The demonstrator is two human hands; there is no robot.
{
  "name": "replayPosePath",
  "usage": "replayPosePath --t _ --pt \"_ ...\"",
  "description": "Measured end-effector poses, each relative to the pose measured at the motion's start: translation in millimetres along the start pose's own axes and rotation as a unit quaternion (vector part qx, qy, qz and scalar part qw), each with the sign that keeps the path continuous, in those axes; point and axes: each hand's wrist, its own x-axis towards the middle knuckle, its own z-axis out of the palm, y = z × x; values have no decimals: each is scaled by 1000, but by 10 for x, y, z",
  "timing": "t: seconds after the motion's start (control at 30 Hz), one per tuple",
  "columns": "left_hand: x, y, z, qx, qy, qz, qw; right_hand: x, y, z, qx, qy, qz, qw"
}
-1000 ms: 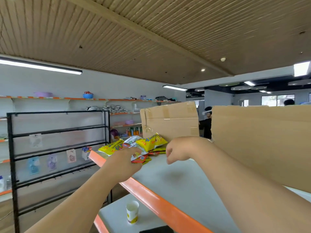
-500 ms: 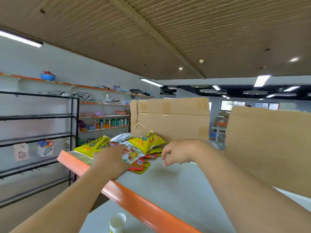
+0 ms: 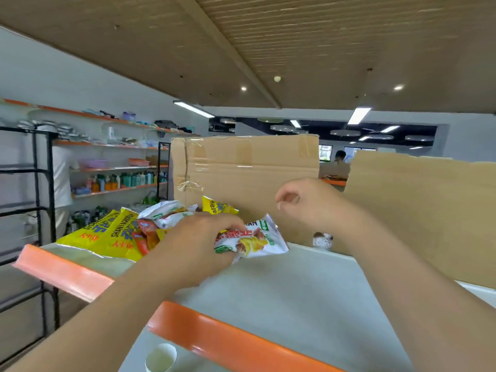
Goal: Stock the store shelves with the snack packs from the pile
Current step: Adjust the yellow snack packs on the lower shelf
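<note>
A pile of snack packs, yellow, white and orange, lies on the grey top shelf with its orange front edge. My left hand grips a white snack pack with red lettering at the pile's right side, lifted slightly off the shelf. My right hand hovers above and to the right of that pack, fingers loosely curled, holding nothing. Part of the pile is hidden behind my left hand.
Two cardboard sheets stand upright at the back of the shelf. A paper cup sits on the lower shelf. A black wire rack stands at left, wall shelves with bottles beyond. A person is far behind.
My left hand has moved right across the pile and taken hold of the white pack. My right hand has risen and drawn back to the right. The camera came closer.
</note>
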Motion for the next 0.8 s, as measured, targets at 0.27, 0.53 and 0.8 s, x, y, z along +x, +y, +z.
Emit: replayPosePath --t 0.27,0.53,0.8 --pt "868 260 306 -102 -154 6 983 -66 250 18 -112 -155 46 980" --pt "1020 -325 549 104 -166 -131 972 -85 221 511 -77 -329 31 941" --pt "955 -390 521 -28 -109 -124 986 -52 268 693 -104 -359 38 927"
